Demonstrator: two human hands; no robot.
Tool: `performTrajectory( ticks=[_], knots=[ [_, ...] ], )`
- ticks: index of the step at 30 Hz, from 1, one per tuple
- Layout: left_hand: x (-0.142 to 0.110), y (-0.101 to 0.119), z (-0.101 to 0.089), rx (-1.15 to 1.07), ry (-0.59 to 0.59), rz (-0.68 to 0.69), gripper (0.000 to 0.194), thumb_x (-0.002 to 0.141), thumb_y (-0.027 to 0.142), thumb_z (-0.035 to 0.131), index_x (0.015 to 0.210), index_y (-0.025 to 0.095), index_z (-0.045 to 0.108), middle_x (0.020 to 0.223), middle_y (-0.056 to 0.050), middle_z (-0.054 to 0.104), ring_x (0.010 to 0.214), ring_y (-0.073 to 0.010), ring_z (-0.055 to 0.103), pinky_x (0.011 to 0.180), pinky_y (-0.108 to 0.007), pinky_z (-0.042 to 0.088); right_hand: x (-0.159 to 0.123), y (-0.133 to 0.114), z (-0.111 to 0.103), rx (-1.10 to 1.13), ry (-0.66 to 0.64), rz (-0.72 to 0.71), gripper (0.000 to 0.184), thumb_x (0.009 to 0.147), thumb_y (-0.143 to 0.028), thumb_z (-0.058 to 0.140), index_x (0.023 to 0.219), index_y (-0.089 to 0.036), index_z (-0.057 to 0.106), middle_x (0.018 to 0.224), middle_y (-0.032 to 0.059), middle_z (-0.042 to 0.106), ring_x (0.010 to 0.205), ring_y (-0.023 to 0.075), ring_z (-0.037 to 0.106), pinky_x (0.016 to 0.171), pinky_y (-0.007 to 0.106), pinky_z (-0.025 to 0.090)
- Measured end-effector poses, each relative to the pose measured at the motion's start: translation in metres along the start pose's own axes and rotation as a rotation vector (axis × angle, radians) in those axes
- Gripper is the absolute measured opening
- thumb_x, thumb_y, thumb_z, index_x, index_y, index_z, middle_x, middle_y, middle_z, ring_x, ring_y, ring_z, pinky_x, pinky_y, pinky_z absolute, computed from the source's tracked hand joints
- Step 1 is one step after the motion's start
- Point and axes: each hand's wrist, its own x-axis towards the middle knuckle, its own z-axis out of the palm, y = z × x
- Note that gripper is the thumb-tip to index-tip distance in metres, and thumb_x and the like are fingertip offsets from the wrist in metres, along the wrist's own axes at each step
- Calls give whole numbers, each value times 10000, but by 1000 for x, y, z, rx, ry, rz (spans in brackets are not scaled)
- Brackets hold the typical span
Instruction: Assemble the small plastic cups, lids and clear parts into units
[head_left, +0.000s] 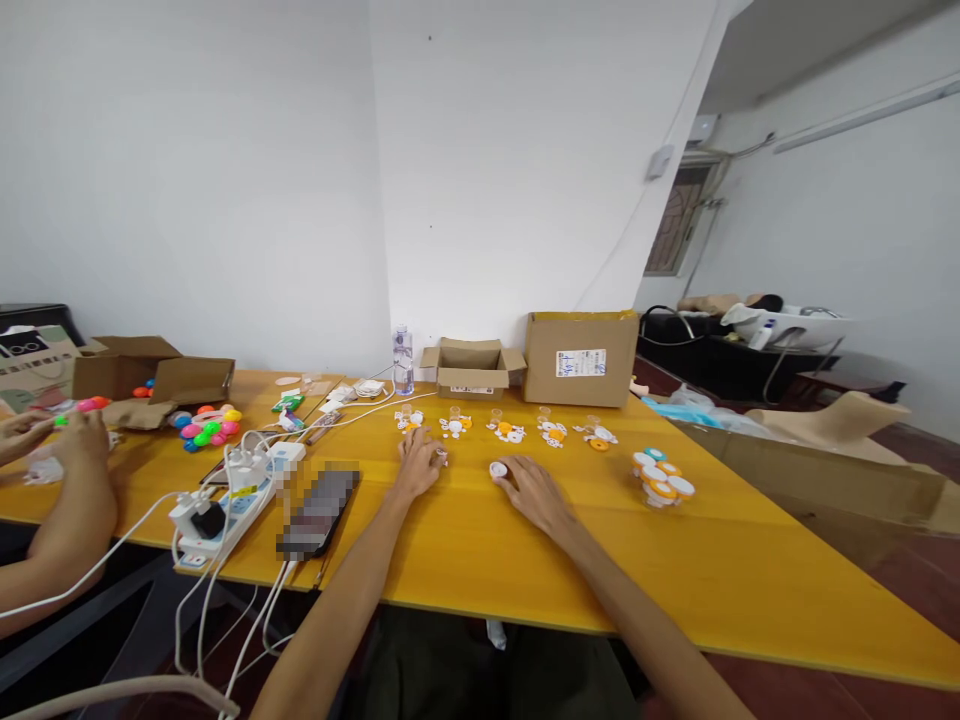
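Note:
My left hand [417, 464] rests on the yellow table [525, 550], fingers curled around a small clear-and-white piece I cannot name. My right hand [529, 490] lies a little to its right, its fingers touching a small round white cap [498, 469] on the tabletop. Just beyond both hands runs a row of small white-and-orange part clusters [504, 429], each with a little clear cup. To the right sits a pile of round white, orange and teal discs [662, 479].
Two cardboard boxes [581, 357] and a water bottle [403, 359] stand at the table's back. A power strip [225, 497] with white cables and a phone [319, 512] lie at left. Another person's hands [75, 440] handle coloured balls [204, 427] by an open box.

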Motion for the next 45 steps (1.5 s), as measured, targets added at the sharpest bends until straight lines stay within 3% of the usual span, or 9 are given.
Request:
performTrajectory(
  ticks=[10, 17, 21, 28, 35, 40, 45],
  knots=[
    [0, 3, -5, 59, 7, -18, 223, 787, 68, 526, 776, 230, 678, 1295, -72, 535, 1235, -293, 404, 980, -486, 349, 8, -14, -2, 135, -75, -26, 239, 861, -220, 547, 1086, -218, 628, 1122, 84, 665, 1045, 209, 607, 894, 322, 445],
    [0, 12, -8, 44, 51, 50, 222, 814, 96, 505, 852, 240, 669, 1276, -64, 547, 1233, -278, 403, 994, -455, 353, 9, -19, -7, 179, -92, -31, 258, 826, -254, 607, 1082, -231, 616, 1099, 69, 673, 1014, 213, 624, 859, 324, 460],
    [-3, 22, -3, -18, -17, 156, 263, 807, 106, 515, 972, 259, 652, 1221, -60, 576, 1204, -260, 434, 1021, -434, 344, 8, -19, -13, 204, -91, -37, 211, 830, -236, 591, 1038, -229, 622, 1057, 61, 683, 980, 208, 633, 845, 322, 461],
    [-14, 36, 12, -212, -244, 251, 529, 721, 99, 570, 1228, 246, 533, 1240, -73, 565, 1157, -240, 519, 1023, -370, 400, 7, -17, -9, 263, -73, -113, 115, 859, -221, 532, 913, -229, 634, 918, 32, 695, 847, 181, 644, 765, 287, 473],
    [-14, 33, 19, -279, -276, 217, 437, 734, 157, 628, 1160, 226, 564, 1133, -78, 632, 1059, -235, 581, 965, -367, 451, 6, -14, 5, 356, -17, -212, 167, 884, -228, 504, 897, -245, 670, 946, 37, 709, 896, 190, 656, 815, 305, 489],
    [-10, 32, 19, -335, -294, 238, 355, 764, 182, 626, 1115, 210, 581, 1051, -70, 654, 970, -210, 611, 898, -343, 481, 4, -15, 5, 424, -24, -206, 214, 908, -263, 486, 937, -254, 698, 1027, 53, 712, 975, 211, 651, 892, 352, 485],
    [-8, 32, 18, -377, -311, 216, 324, 771, 217, 634, 1091, 197, 593, 1018, -63, 662, 924, -196, 613, 862, -327, 491, 3, -17, 3, 431, -11, -221, 202, 908, -257, 499, 903, -243, 701, 1006, 50, 711, 965, 195, 649, 888, 327, 485]
  ],
)
